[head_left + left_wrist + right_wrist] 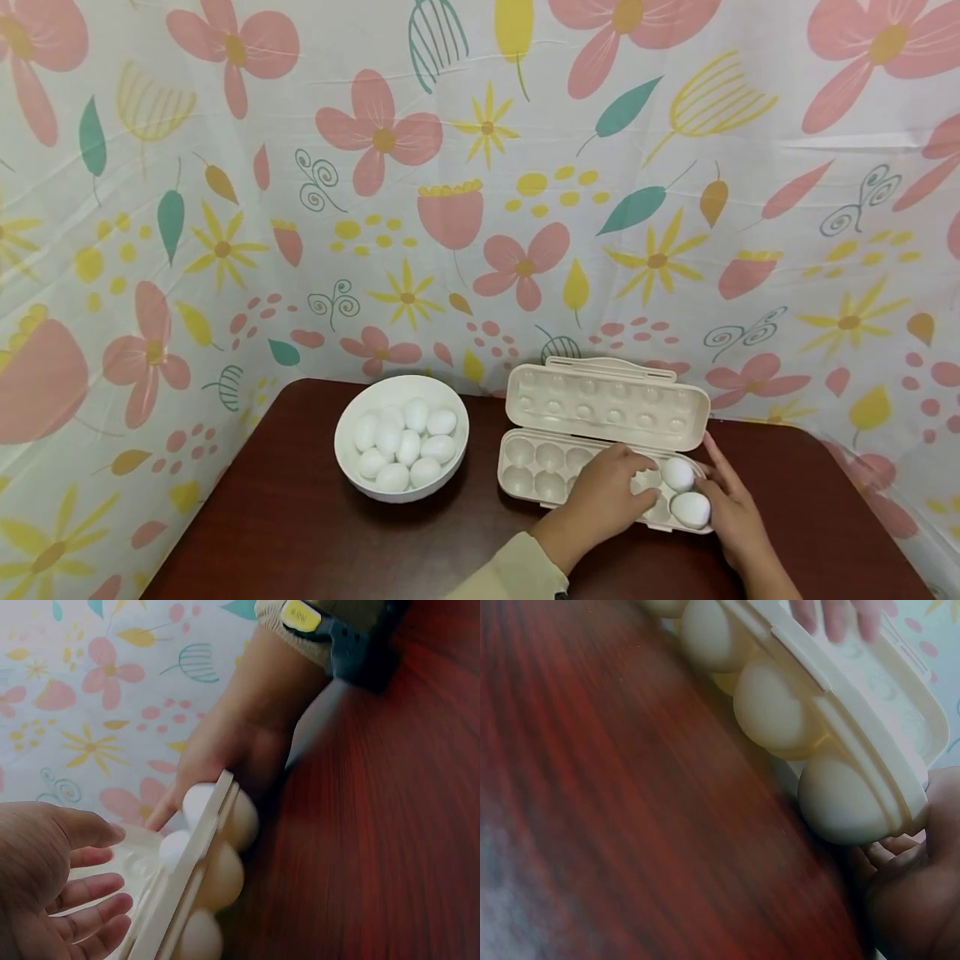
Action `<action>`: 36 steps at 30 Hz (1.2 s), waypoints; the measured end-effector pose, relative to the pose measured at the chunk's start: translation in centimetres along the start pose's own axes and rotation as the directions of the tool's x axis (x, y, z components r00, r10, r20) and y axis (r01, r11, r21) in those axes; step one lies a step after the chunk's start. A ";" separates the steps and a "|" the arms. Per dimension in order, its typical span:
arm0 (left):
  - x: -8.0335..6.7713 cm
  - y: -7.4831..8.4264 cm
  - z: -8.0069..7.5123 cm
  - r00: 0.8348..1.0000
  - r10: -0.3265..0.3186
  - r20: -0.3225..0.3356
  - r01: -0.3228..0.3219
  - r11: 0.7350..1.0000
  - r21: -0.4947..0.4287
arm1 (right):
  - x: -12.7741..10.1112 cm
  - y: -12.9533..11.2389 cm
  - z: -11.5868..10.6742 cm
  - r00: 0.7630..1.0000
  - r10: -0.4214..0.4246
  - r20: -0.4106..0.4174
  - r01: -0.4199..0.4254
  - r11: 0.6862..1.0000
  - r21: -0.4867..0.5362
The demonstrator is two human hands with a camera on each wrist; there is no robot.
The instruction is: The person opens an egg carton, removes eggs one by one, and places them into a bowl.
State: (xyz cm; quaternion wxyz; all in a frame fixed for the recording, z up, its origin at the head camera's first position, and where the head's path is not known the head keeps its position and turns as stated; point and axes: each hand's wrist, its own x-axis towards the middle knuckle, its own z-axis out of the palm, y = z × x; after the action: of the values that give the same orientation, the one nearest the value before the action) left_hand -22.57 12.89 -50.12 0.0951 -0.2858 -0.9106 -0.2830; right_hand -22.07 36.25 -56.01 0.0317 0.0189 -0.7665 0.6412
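Note:
An open cream egg carton [606, 405] lies on a dark red table [300, 533], its lid tilted back. Two white eggs [678, 473] [690, 509] sit in the cups at its right end. My left hand [611, 490] hovers over the middle of the tray; in the left wrist view my left hand [64, 896] has relaxed, spread fingers and holds nothing. My right hand [726, 504] grips the carton's right end, its index finger along the tray's edge. The right wrist view shows the cups' undersides [780, 705] and curled fingers [900, 851] under the corner.
A white bowl [347, 433] holding several white eggs [405, 446] stands left of the carton. A floral cloth [480, 208] walls in the table at the back and both sides. Bare table lies along the front edge.

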 end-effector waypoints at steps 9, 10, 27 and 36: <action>0.6 2.1 2.6 0.999 0.009 0.037 -0.011 0.999 0.034 | -0.2 -0.1 -0.1 0.999 -0.028 0.015 0.027 0.996 0.084; 0.5 2.3 2.9 1.000 0.005 0.030 -0.006 0.999 0.049 | -0.2 -0.1 -0.1 0.999 -0.033 0.013 0.032 0.995 0.091; 0.4 3.3 5.5 0.999 0.027 -0.039 -0.022 0.993 0.114 | 0.0 0.0 0.2 1.000 -0.029 0.009 0.028 0.997 0.068; 0.5 3.7 6.1 0.997 0.036 -0.074 -0.019 0.975 0.220 | 0.0 -0.1 0.1 0.998 -0.056 -0.002 0.056 0.994 0.092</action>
State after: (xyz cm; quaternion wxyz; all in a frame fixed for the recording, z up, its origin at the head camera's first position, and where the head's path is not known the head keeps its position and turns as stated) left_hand -20.89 19.07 -53.22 0.1650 -0.2748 -0.9279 -0.1906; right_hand -22.07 36.14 -55.92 0.0484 0.0420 -0.7353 0.6747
